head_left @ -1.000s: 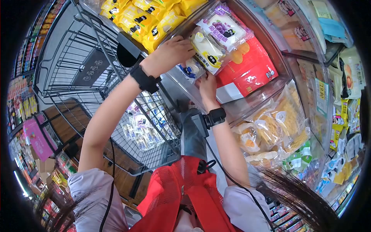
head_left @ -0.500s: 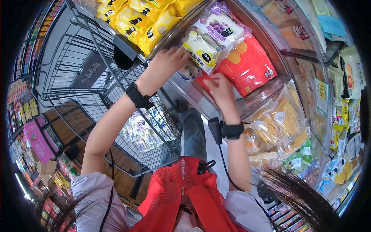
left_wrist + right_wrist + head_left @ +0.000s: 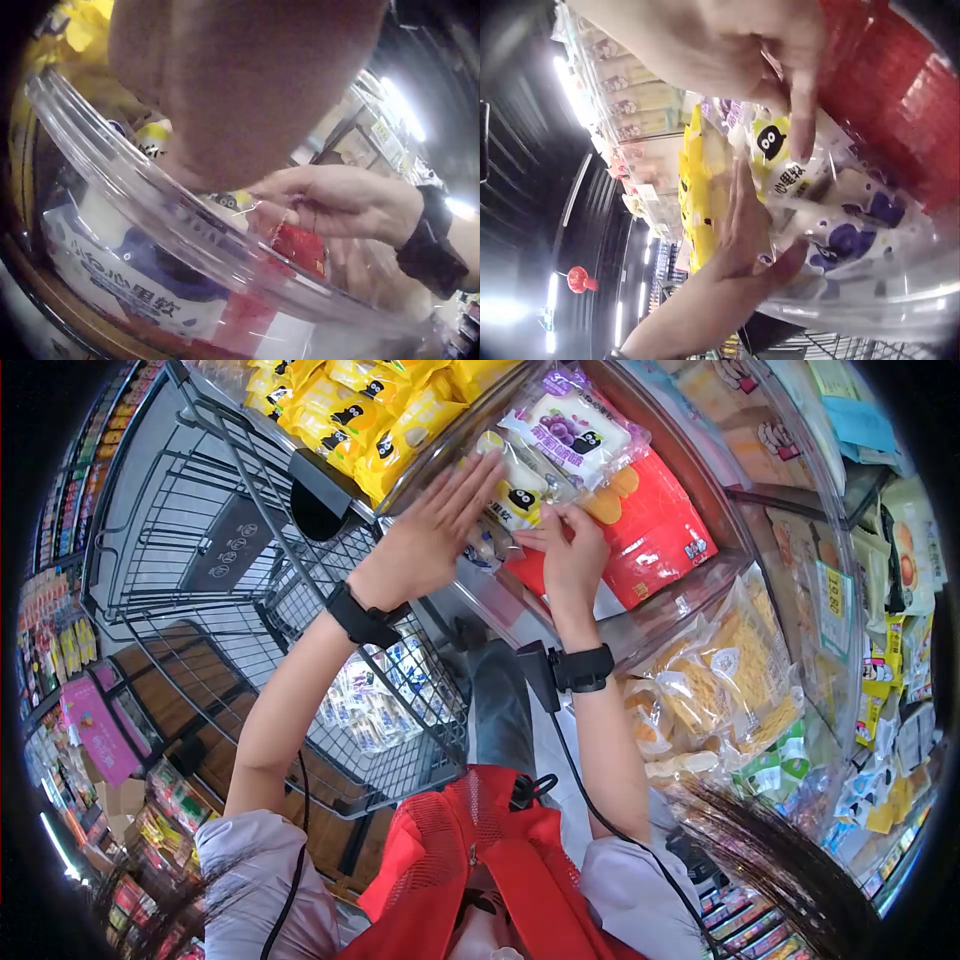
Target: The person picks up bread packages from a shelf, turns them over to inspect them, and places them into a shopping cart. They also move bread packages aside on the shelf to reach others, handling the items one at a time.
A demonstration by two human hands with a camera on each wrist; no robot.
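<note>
Arms first: both reach up from the red mesh vest [image 3: 480, 860] toward 12 o'clock in the head view, and each has a black wrist strap [image 3: 362, 617]. The left hand [image 3: 430, 532] is flat, with fingers straight and together. It's laid against the 9 o'clock side of the yellow-and-white pack [image 3: 520, 495], touching it without gripping. The right hand [image 3: 572, 555] sits at the pack's 4 o'clock, fingers curled, thumb and fingertips pinching the wrapper edge.

The wrist views add some detail. The left one shows the curved rim of the clear bin [image 3: 150, 202] right up close, and a blue-and-white pack [image 3: 127, 277] pressed behind the wall, which the head view barely shows. The right one shows the black cat face printed on the yellow-and-white pack. It also shows the right index finger on the wrapper and the left fingers lying flat on the pack from the other side. Only the head view takes in the cart and shelves.

As for what's in what, the clear bin holds the yellow-and-white pack, which lies on the blue-and-white one. A purple grape pack [image 3: 570, 425] is at its 12 o'clock and red packs [image 3: 655, 520] at 3 o'clock. The next bin, at 11 o'clock, is full of yellow packs [image 3: 370, 410]. A wire cart [image 3: 200, 510] stands at 9 o'clock with small blue-and-white packets [image 3: 370, 695] in its basket. Noodle bags [image 3: 720, 680] are piled at 4 o'clock, and farther shelves run round the edges.
</note>
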